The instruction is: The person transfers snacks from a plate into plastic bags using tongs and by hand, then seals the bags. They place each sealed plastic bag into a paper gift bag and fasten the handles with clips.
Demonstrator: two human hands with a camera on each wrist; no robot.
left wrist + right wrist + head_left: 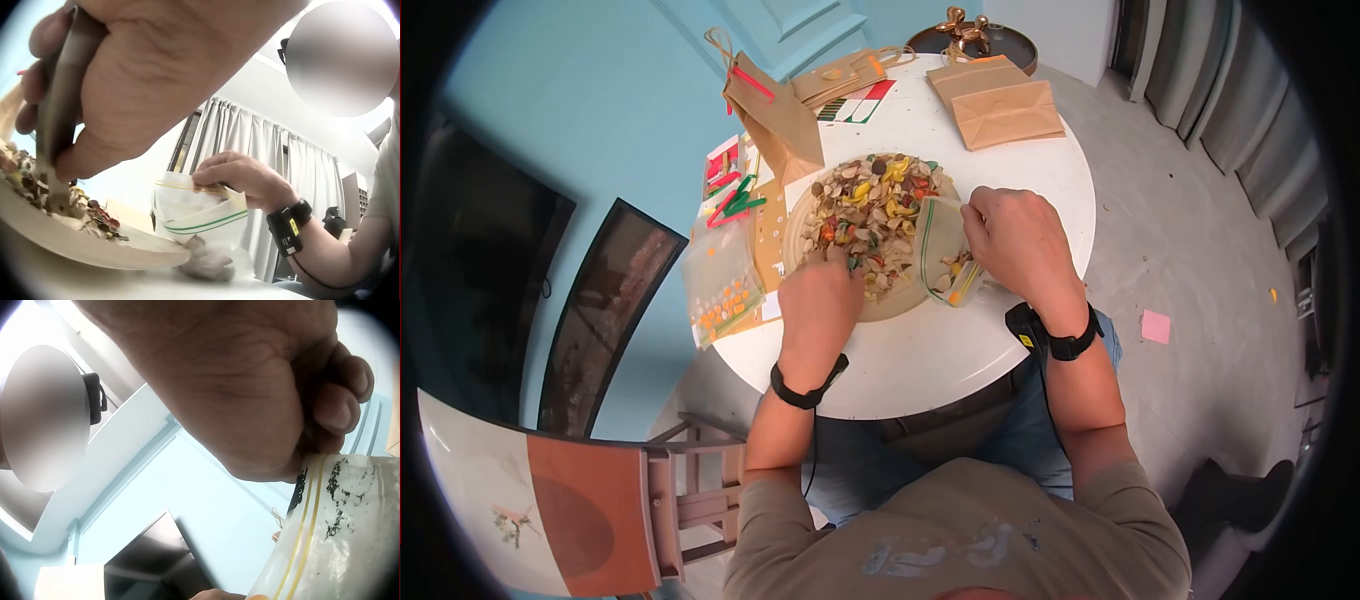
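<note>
A flat piece (55,134) is gripped by the left hand (820,297); the bag (940,235) is pinched by the right hand (1022,235), seemingly for steadiness.

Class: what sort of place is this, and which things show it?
Probably a living room: there are long curtains, what looks like a television, and a shiny copper-coloured ornament.

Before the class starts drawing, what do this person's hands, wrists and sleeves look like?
The left hand and right hand wear no gloves. A black left strap and black right strap circle the wrists; a thin dark cable runs from the left. The right wrist carries a boxy black unit with a yellow label. The short sleeves are brownish khaki.
</note>
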